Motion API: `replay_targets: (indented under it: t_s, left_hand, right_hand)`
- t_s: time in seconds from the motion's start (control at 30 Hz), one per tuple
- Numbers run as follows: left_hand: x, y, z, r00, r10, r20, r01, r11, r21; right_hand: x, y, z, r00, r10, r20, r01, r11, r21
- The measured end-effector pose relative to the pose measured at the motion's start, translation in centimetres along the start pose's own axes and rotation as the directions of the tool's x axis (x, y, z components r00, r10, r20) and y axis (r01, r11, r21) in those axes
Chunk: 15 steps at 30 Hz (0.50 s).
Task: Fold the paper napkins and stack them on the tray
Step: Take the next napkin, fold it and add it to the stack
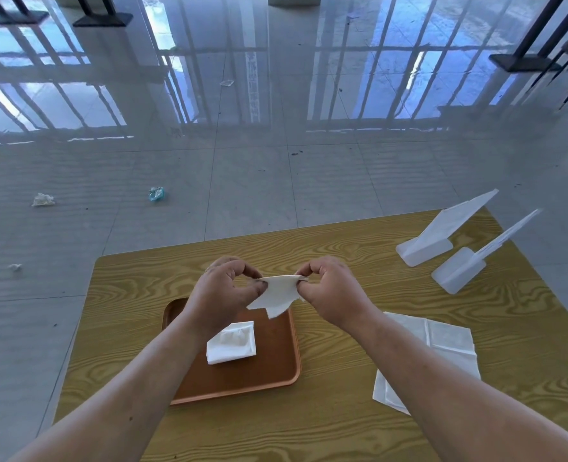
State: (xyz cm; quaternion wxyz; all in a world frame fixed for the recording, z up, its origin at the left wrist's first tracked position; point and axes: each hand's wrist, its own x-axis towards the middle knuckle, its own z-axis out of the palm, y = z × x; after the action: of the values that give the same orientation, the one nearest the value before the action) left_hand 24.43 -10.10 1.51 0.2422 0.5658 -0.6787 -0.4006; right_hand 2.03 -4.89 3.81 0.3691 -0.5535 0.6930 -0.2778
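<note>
Head view: both hands are raised above the table (342,425), pinching one napkin (277,295) between them. The left hand (224,295) grips the napkin's left end between thumb and fingers; the right hand (331,288) grips the right end the same way. Both pinches are closed on the paper. The napkin hangs below the fingertips, partly folded, with a ragged lower corner drooping toward the tray (289,378).

Step in hand, as judged: mid-fold of a further napkin. One folded napkin (232,343) already lies on the tray, below and just nearer than the left fingers. A flat sheet stack (442,341) lies on the table below the right wrist, well apart from the tray. Two white stands (426,248) sit beyond the right fingers.

Next move calls for:
- Bringing the drooping edges level before creasing.
- Lowering the fold onto the folded napkin, edges aligned.
- Releasing both pinches only once the paper rests flat.
</note>
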Motion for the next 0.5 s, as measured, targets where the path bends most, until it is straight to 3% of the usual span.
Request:
replay_targets:
  t_s: [0.07,0.17,0.3,0.5]
  left_hand:
    - [-0.1,0.6,-0.2,0.993,-0.088,0.083,0.106,0.966,-0.235]
    - [0.1,0.5,-0.4,0.955,-0.130,0.268,0.254,0.825,-0.505]
    - [-0.2,0.9,-0.5,0.898,-0.064,0.436,0.336,0.739,-0.584]
    - [-0.4,1.2,0.2,0.899,-0.178,0.400,0.406,0.680,-0.610]
  right_hand:
    - [0.1,-0.1,-0.3,0.999,0.029,0.028,-0.031,0.996,0.081]
    - [0.1,-0.6,-0.7,0.974,0.109,0.196,-0.188,0.874,0.448]
    - [-0.2,-1.1,-0.7,0.945,0.143,0.293,-0.310,0.675,0.669]
    - [-0.6,-1.5,-0.8,0.923,0.193,0.333,-0.384,0.491,0.782]
